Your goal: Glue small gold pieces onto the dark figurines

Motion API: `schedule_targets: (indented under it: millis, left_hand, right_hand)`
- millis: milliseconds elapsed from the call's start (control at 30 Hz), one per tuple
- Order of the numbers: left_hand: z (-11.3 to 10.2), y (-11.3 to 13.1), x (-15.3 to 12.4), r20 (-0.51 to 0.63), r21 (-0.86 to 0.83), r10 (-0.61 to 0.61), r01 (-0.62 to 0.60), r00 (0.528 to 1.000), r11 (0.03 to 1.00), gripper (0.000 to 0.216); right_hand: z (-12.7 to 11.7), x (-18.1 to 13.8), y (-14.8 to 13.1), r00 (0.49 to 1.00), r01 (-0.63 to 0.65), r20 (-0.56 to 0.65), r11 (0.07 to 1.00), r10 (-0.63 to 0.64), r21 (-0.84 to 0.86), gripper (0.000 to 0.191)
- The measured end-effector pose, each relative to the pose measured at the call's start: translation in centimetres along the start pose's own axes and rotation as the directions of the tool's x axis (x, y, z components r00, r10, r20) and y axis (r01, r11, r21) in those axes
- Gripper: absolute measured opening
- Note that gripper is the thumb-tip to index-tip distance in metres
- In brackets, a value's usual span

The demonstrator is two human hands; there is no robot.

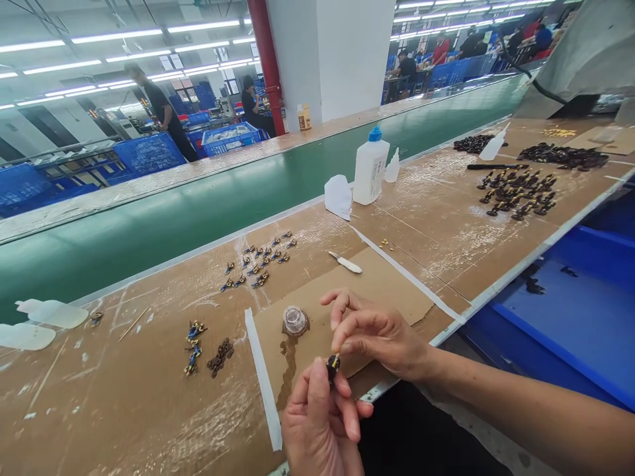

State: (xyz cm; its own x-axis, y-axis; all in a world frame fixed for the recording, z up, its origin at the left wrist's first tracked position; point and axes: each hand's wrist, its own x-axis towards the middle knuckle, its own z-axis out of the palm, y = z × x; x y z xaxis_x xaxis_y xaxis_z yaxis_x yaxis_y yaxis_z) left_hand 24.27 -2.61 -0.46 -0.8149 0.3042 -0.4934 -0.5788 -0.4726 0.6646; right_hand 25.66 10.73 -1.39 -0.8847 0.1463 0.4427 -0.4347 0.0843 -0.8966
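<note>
Your left hand [322, 420] pinches a small black-and-yellow piece [332, 371]; your right hand [384, 336] pinches its yellow tip [337, 357], right of a clear cup [294, 320].

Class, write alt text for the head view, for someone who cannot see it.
The left hand holds a small dark piece while the right hand pinches at its yellow tip. On the worktable are a clear cup, a white-handled knife, bottles and small parts; a green strip runs behind.
</note>
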Motion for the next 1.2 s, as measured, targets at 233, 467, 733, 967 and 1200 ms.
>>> schedule_targets:
  millis: [233, 467, 733, 967, 1200]
  left_hand:
    - [-0.22, 0.37, 0.00, 0.012, -0.024, -0.049, 0.049, 0.999, 0.999, 0.033]
    - [-0.52, 0.67, 0.06, 0.068, -0.038, -0.108, 0.111, 0.992, 0.993, 0.031]
    - [-0.59, 0.73, -0.01, 0.114, -0.045, -0.113, 0.118, 0.987, 0.992, 0.031]
    - [-0.63, 0.72, 0.00, 0.131, -0.055, -0.116, 0.124, 0.985, 0.991, 0.030]
    - [-0.76, 0.67, 0.01, 0.140, -0.051, -0.124, 0.132, 0.982, 0.990, 0.029]
  right_hand:
    - [-0.02, 0.14, -0.05, 1.000, 0.029, 0.005, 0.999, -0.029, -0.030, 0.014]
    - [-0.13, 0.21, -0.10, 0.998, 0.033, 0.050, 0.998, -0.030, -0.046, 0.014]
    - [-0.06, 0.13, -0.08, 0.998, 0.020, 0.068, 0.999, -0.018, -0.026, 0.013]
    - [-0.10, 0.26, -0.24, 0.997, 0.027, 0.070, 0.999, -0.024, -0.041, 0.015]
    - [-0.09, 0.13, -0.08, 0.996, 0.034, 0.081, 0.999, -0.031, -0.038, 0.013]
